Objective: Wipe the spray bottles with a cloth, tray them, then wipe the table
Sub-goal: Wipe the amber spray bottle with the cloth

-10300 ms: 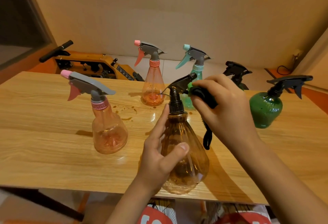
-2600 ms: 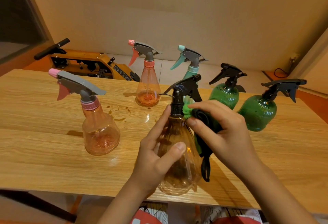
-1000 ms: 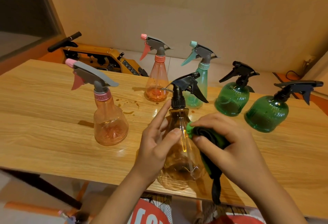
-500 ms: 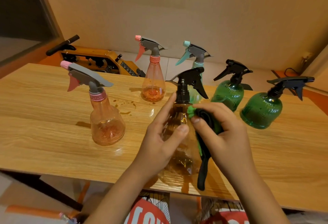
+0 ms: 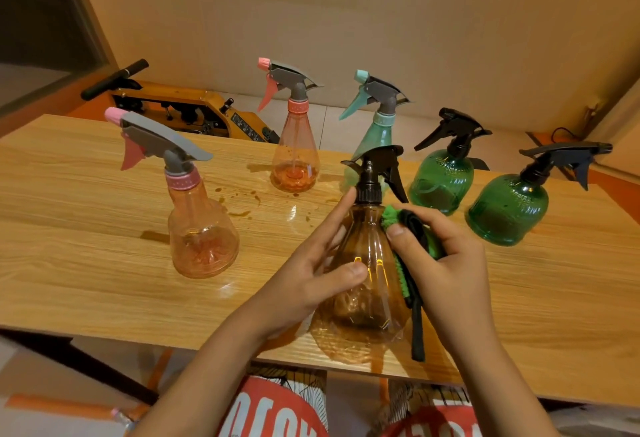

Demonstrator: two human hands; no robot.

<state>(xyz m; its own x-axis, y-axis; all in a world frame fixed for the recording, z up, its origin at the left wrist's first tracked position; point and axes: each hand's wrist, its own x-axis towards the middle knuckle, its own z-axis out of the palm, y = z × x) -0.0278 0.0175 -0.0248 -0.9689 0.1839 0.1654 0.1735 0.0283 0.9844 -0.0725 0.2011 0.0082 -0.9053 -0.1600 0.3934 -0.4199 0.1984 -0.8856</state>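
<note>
1. Six spray bottles (image 5: 202, 235) stand on our surface (image 5: 86, 256); the amber bottle (image 5: 370, 284) sits upright at the near edge, between our hands
2. Our left hand (image 5: 308, 277) wraps round its body, forefinger reaching up to the black collar
3. Our right hand (image 5: 450, 263) grips the bunched green cloth (image 5: 391, 216) against the bottle's right shoulder
4. Its long axis runs vertical, so we judge the next stroke goes down the right flank; no tray shows

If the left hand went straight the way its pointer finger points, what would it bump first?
Probably the black sprayer of the brown bottle, just above the left hand; the teal bottle stands behind it, though depth is unclear.
</note>
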